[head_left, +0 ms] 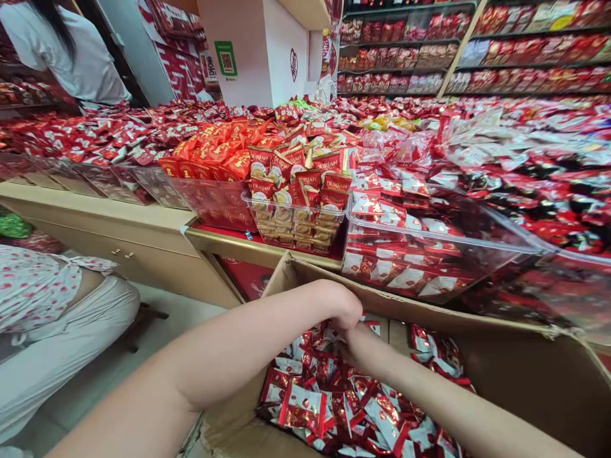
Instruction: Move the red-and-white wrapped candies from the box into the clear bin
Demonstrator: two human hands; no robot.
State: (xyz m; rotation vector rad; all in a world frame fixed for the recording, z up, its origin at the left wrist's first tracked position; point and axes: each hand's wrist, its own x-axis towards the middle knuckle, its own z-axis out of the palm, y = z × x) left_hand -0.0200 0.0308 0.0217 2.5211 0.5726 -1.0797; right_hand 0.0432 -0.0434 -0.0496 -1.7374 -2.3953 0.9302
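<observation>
Both of my arms reach into an open cardboard box (525,369) that holds many small red and white candy packets (305,407). My left hand (351,306) bends down sharply at the wrist near the box's far side, and its fingers are hidden behind the wrist. Right beside and below it, my right hand (352,340) dips among the packets, its fingers also out of sight. The two hands overlap at the wrists. Whether either one holds a packet cannot be made out.
Beyond the box, a clear bin of durian candy packets (296,219) stands on the counter beside a bin of red and white packets (405,248). Orange-red packets (219,149) fill another. A person in light trousers (81,324) sits at left; another person (71,54) stands behind the counter.
</observation>
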